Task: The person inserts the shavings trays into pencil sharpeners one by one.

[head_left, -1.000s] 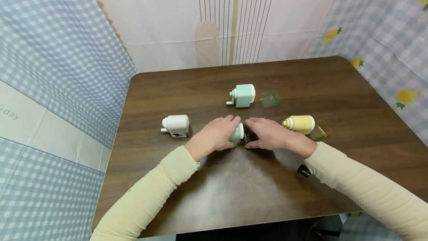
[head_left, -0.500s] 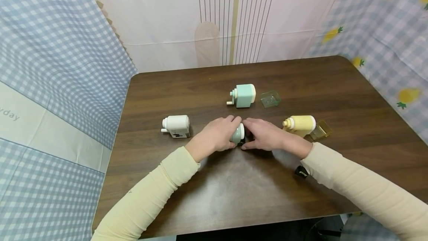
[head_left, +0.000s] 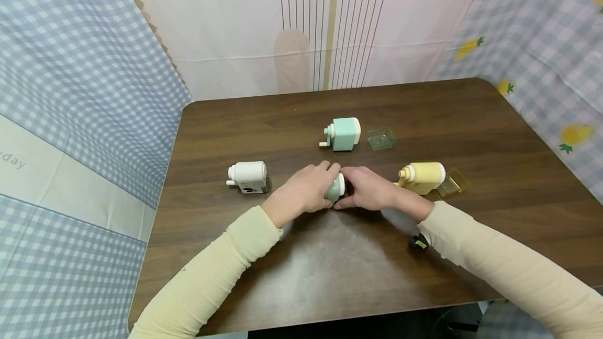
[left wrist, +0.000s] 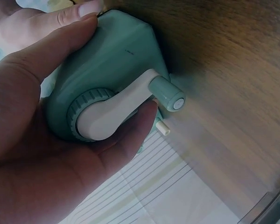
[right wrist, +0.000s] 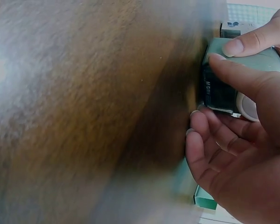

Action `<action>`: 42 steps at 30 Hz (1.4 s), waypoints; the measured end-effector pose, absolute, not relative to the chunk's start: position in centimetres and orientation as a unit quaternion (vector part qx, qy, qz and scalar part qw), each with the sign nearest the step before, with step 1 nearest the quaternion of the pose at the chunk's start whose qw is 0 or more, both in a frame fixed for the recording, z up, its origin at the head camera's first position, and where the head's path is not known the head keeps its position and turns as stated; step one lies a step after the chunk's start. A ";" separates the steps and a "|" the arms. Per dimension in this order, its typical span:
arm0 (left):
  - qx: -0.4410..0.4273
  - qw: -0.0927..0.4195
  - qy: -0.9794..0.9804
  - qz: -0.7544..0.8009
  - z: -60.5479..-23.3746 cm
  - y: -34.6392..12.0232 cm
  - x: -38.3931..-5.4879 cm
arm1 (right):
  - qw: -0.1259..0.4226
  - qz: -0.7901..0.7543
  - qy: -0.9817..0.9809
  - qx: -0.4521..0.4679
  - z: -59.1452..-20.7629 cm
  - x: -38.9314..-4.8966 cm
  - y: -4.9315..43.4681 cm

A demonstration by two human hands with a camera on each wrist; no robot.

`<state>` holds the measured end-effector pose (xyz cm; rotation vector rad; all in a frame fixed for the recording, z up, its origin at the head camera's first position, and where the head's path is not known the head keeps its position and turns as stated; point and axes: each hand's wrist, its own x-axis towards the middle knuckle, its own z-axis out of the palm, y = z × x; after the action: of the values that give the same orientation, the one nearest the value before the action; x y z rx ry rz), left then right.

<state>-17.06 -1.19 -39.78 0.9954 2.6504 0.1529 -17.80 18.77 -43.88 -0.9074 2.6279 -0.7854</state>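
Note:
A grey-green hand-crank pencil sharpener [head_left: 333, 190] stands on the table, gripped by my left hand [head_left: 306, 188] with thumb and fingers around its sides. In the left wrist view its pale crank [left wrist: 114, 109] with a green knob points away from the palm. My right hand [head_left: 368, 188] is at the sharpener's other end. There, in the right wrist view, its thumb and fingers pinch a dark see-through shavings drawer [right wrist: 219, 91], which sits in the sharpener's lower part. From above, the right hand hides the drawer.
A white sharpener [head_left: 249, 176] stands to the left, a mint one [head_left: 345, 134] behind. A green see-through drawer [head_left: 381, 139] lies beside the mint one. To the right are a yellow sharpener [head_left: 424, 176] and its amber drawer [head_left: 453, 184], near my right forearm.
My right hand has moved left toward the sharpener, and the dark drawer has slid into it. The left hand keeps its grip in the same place.

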 end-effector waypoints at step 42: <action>0.360 0.185 0.907 0.116 -31.5 1.2 -25.7 | 0.234 -0.094 0.912 -0.324 -33.5 -24.1 22.2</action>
<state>-25.67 1.17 -31.55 1.0142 2.5573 0.3270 -24.13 22.16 -33.48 -0.8898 2.5041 -0.2570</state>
